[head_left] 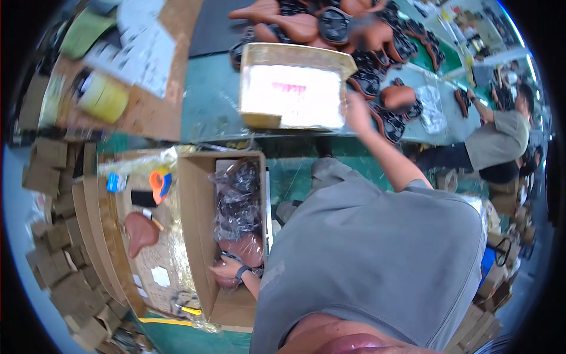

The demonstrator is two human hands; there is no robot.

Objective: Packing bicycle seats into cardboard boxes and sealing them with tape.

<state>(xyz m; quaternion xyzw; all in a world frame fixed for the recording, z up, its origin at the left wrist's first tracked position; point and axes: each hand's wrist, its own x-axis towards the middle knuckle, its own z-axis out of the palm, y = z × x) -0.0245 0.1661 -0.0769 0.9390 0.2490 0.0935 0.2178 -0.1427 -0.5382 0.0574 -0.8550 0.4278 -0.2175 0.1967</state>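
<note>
My left hand (227, 269), with a dark band at the wrist, is down inside an open cardboard box (197, 224). Its fingers are closed on a brown bicycle saddle (229, 281) in clear plastic. Beside it lie another brown saddle (246, 249) and several dark pieces wrapped in clear film (237, 194). My right arm reaches forward to a yellowish bin (295, 54) on the bench. There my right hand (357, 113) is at the bin's right edge, its fingers blurred. A bright white sheet or stack (295, 97) with red print fills the bin.
Several brown saddles (295, 26) with black undersides are heaped on the green bench (212, 106). Left of the box, a single saddle (141, 231) and an orange-and-blue tape dispenser (160, 184) lie on cardboard. A yellow tape roll (105, 97) stands farther forward. Another person (498, 138) works at right.
</note>
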